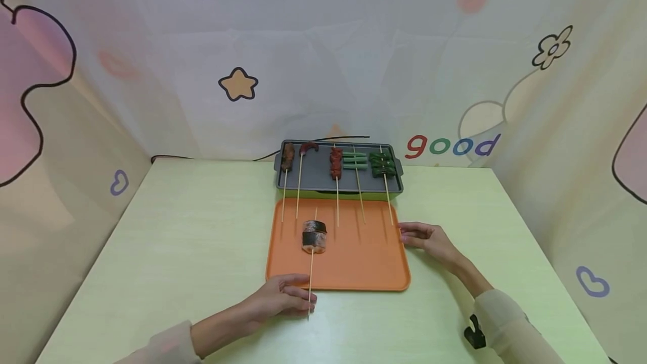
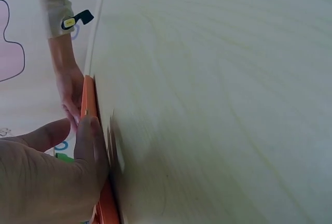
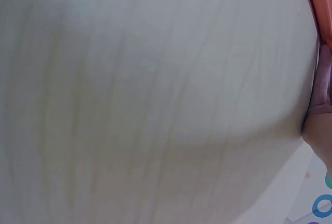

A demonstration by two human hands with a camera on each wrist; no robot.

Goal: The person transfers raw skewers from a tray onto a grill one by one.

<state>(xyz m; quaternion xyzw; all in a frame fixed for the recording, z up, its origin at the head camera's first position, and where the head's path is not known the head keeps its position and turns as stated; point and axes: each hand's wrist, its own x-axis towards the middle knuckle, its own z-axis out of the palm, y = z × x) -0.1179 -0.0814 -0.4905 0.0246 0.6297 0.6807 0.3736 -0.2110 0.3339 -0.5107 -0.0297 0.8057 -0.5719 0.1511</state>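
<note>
A skewer with black-and-white banded food [image 1: 314, 236] lies on the orange tray [image 1: 364, 265], its bare stick reaching past the front edge. My left hand [image 1: 283, 297] is at that edge under the stick; in the left wrist view its fingers [image 2: 88, 149] touch the tray's side, and the thumb stands apart from them. At the tray's right side, the fingertips of my right hand [image 1: 428, 241] touch the edge. In the right wrist view, only part of this hand [image 3: 320, 99] shows, beside the tray's orange corner.
Behind the tray stands a grey-topped toy grill [image 1: 320, 170] with a green base. Several skewers lie on it: brown meat [image 1: 287, 157], a curved dark-red piece [image 1: 307, 148], red chunks [image 1: 336, 163], green beans [image 1: 355, 160] and leafy greens [image 1: 382, 165]. Their sticks jut out over the tray.
</note>
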